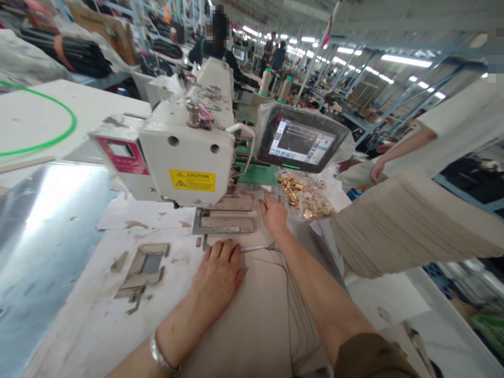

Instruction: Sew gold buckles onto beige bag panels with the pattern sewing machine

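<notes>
My left hand (218, 275) lies flat, fingers stretched forward, on the beige panel (262, 299) at the front edge of the sewing machine bed. Several similar panels lie stacked beneath it. My right hand (274, 216) is beside the right end of the metal clamp frame (220, 229), its fingers curled together; what they hold, if anything, is hidden. Beige material shows inside the clamp. Above it stands the white sewing machine head (185, 157) with a yellow caution label. The needle area is hidden behind the head.
A lit control screen (301, 142) stands behind my right hand, near gold-coloured metal pieces (299, 194) in plastic. Right, a large stack of beige panels (409, 226) lies near another person's hand (378, 170). A taped metal frame (147, 265) lies left.
</notes>
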### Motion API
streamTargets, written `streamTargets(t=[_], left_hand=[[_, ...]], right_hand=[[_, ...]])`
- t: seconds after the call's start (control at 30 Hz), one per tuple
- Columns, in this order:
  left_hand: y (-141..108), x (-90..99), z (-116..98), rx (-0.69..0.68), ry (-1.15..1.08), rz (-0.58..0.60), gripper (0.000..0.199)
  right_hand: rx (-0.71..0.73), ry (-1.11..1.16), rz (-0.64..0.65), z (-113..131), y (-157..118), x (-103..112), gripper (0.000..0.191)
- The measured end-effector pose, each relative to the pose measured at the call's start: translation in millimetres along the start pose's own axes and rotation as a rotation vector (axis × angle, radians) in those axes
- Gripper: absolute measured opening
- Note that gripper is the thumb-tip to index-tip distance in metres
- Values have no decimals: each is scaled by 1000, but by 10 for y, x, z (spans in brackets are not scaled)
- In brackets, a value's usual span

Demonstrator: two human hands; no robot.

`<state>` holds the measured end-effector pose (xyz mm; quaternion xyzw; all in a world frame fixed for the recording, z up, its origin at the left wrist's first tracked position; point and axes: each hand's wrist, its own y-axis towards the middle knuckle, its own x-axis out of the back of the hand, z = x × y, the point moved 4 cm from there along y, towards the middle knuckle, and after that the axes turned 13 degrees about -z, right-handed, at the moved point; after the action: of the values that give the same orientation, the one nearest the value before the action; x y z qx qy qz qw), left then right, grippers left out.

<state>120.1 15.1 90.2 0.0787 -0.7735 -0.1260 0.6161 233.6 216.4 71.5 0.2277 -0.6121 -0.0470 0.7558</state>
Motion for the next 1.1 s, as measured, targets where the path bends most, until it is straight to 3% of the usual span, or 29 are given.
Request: streamTargets(t=[0.27, 0.4, 0.5, 0.67, 1.1], left_hand=[[-15, 17, 4, -1, -23, 7, 44], [-23, 20, 25, 3, -31, 11, 46], [-20, 24, 26, 6, -25, 16, 45], [-18, 30, -2, -5, -12, 8, 44], [-11, 46, 70, 47, 41, -50, 47]], right_hand=[[5, 133, 34, 26, -74, 111, 39], [128, 383, -3, -119, -341, 246, 60], [223, 473, -15, -301, -626, 357, 62], [386, 477, 51, -462, -969, 480, 40], [525, 349, 79, -464, -1006, 460, 46]])
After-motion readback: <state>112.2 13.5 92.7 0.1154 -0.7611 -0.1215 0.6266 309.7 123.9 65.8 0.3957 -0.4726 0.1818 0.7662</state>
